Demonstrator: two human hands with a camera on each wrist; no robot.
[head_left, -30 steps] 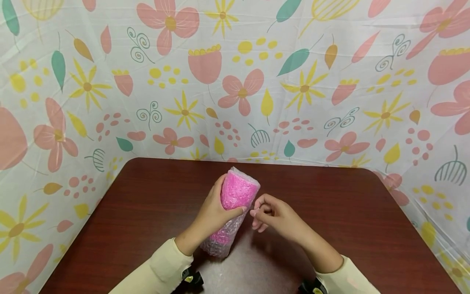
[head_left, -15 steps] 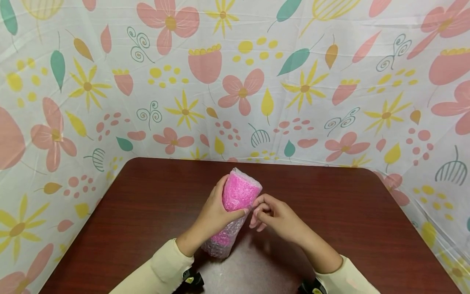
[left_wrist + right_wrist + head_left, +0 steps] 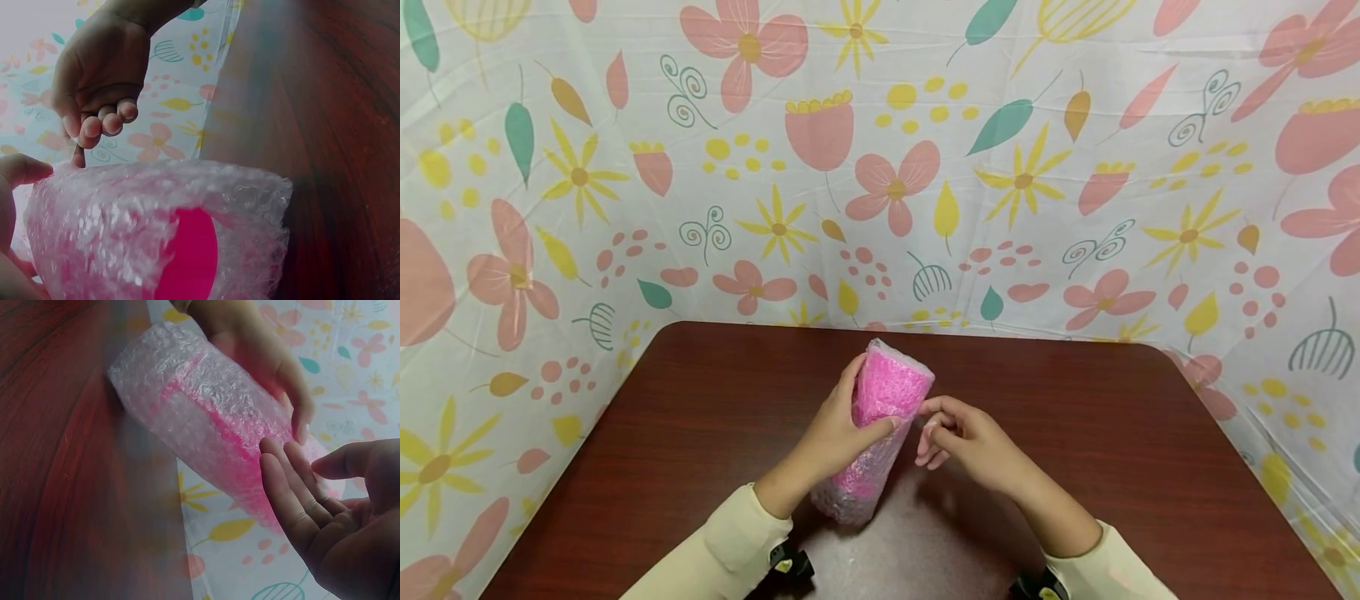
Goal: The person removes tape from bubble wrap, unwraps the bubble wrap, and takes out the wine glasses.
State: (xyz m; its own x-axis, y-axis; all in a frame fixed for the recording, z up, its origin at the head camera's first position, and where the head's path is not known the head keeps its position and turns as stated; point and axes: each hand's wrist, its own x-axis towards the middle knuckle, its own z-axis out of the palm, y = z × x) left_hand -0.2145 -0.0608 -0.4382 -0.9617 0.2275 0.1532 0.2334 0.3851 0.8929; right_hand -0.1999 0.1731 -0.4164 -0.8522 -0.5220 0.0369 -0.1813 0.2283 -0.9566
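Note:
A pink cylinder in clear bubble wrap (image 3: 891, 387) leans over the table, its upper end tipped away and its lower end close over the tabletop. My left hand (image 3: 838, 429) grips its upper part, thumb across the near side and the other fingers partly hidden behind. To the right, my right hand (image 3: 966, 437) has its index fingertip at the side of the wrap, with the other fingers loosely bent. In the right wrist view, the right hand's fingers (image 3: 300, 500) overlap the wrapped cylinder (image 3: 187, 406). A smooth, bright pink patch (image 3: 190, 256) shows through the wrap in the left wrist view.
The dark reddish-brown table (image 3: 1120, 417) has rounded far corners. Behind it and along both sides hangs a white cloth (image 3: 880, 275) printed with flowers and leaves. A black wrist strap (image 3: 786, 567) sits at the left cream sleeve, another (image 3: 1037, 583) at the right.
The wrapped cylinder has shifted and turned slightly in my left hand, whose thumb sits a little higher. My right index finger has straightened and reached the side of the wrap.

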